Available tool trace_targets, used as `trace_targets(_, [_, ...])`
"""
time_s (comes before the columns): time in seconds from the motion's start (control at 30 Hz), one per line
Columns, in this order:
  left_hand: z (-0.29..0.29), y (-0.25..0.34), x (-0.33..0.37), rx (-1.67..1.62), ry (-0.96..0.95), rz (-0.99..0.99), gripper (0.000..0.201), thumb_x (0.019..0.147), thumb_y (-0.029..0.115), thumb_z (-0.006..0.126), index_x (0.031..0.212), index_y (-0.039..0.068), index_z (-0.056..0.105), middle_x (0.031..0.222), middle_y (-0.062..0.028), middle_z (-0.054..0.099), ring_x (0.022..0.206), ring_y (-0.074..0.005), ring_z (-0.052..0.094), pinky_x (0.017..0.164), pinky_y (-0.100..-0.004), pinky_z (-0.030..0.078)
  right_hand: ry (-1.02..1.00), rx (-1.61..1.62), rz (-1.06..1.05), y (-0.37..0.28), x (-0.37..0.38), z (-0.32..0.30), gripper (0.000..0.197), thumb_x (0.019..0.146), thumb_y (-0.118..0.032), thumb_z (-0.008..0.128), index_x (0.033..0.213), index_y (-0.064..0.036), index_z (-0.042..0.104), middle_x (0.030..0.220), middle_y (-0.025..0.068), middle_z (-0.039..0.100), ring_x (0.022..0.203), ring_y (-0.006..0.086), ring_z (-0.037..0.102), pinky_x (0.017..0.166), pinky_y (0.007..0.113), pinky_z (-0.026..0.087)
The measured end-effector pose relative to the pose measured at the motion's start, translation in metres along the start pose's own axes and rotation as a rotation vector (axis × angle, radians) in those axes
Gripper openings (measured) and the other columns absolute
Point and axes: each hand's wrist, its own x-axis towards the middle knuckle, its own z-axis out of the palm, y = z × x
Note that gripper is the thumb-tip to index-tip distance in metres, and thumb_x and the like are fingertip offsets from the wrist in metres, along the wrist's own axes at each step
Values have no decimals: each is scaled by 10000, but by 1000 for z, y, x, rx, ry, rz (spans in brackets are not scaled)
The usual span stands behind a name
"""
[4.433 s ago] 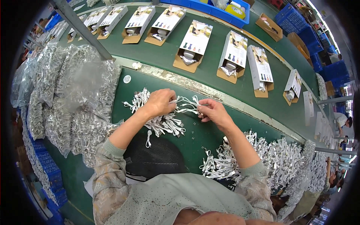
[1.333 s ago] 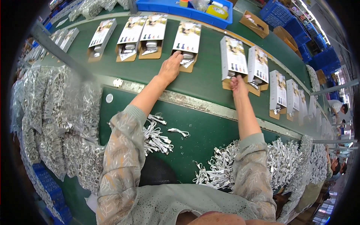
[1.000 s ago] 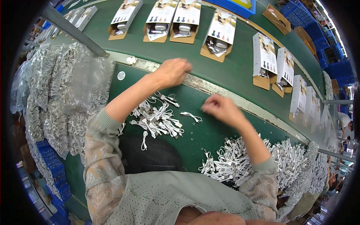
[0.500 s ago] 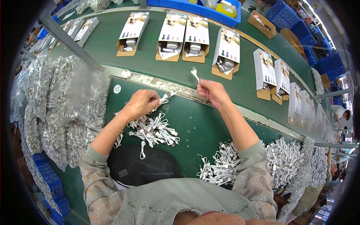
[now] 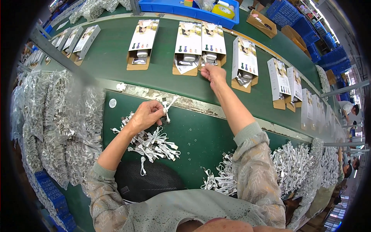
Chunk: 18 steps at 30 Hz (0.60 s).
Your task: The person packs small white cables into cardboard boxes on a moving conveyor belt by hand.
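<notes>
My right hand [image 5: 214,74] reaches over the belt to the open near end of a white printed box [image 5: 213,38]. Its fingers pinch a short white cable [image 5: 204,59], whose upper part is at the opening beside a white rounded item [image 5: 211,56]. My left hand [image 5: 148,115] is closed around a few bundled white cables [image 5: 166,110] at the near side of the metal rail. Below that hand lies a loose pile of white cables [image 5: 154,145] on the green table. Another printed box [image 5: 188,38], also open toward me, stands just left of the one at my right hand.
More open boxes [image 5: 143,36] stand along the green belt [image 5: 104,65]. A worn metal rail [image 5: 181,101] separates it from my table. Bagged cables [image 5: 54,127] are stacked at left, and another cable heap [image 5: 291,166] lies at right. A blue tray [image 5: 166,7] sits beyond the belt.
My right hand has moved forward with its cable, from above the belt to the box's opening. The boxes have shifted right along the belt. My left hand still holds cables near the rail.
</notes>
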Motion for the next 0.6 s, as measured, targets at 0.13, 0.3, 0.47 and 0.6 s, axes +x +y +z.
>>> trace_targets(0.13, [7,8,6,-83,-14,13,205,870,205,562,877,0,569,776,-54,655,597,-93,610,516,-218,453,239,-941,-508,-23,5,-26,451,794,-428,651,739,18,623,639,126,618,612,191,626,584,349,492])
trace_targets(0.3, [9,6,7,-247,-66,32,206,882,216,570,912,13,570,840,-59,662,597,-90,603,507,-205,444,-532,-844,-157,-22,-96,-25,318,828,-342,635,944,-46,626,795,21,604,630,74,535,509,228,441])
trace_targets(0.47, [22,8,8,-273,-72,80,194,874,202,573,909,11,569,809,-58,653,599,-89,601,509,-203,444,-723,-546,120,17,-163,-21,321,822,-246,669,1011,-3,576,849,48,631,703,87,573,573,223,475])
trace_targets(0.6, [25,17,7,-232,-34,92,166,877,177,555,878,11,560,755,-41,629,588,-79,585,504,-202,434,-573,-423,197,14,-161,-39,220,828,-222,652,871,-10,614,756,47,637,609,73,576,518,195,477])
